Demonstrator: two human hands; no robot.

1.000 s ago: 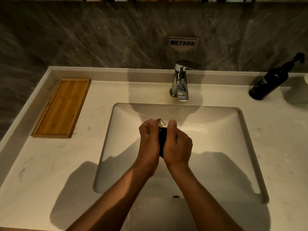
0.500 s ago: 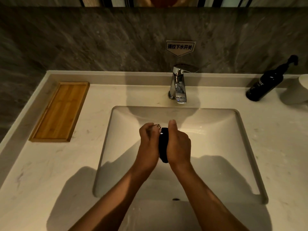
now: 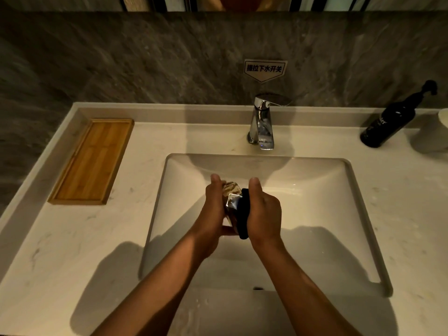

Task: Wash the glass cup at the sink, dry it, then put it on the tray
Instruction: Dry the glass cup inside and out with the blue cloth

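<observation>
Your left hand grips the glass cup over the sink while your right hand presses a dark cloth against it; more glass shows than a second ago, so drying proceeds, the tray at the counter's far-left corner still waiting.

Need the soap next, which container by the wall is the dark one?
The black pump bottle, leaning beside the pale cup cut off at the counter's right edge.

Two bare forearms in shot, no sleeves anywhere up to the frame edge; left hand and right hand carry no rings, watch or gloves (short, plain nails).
</observation>
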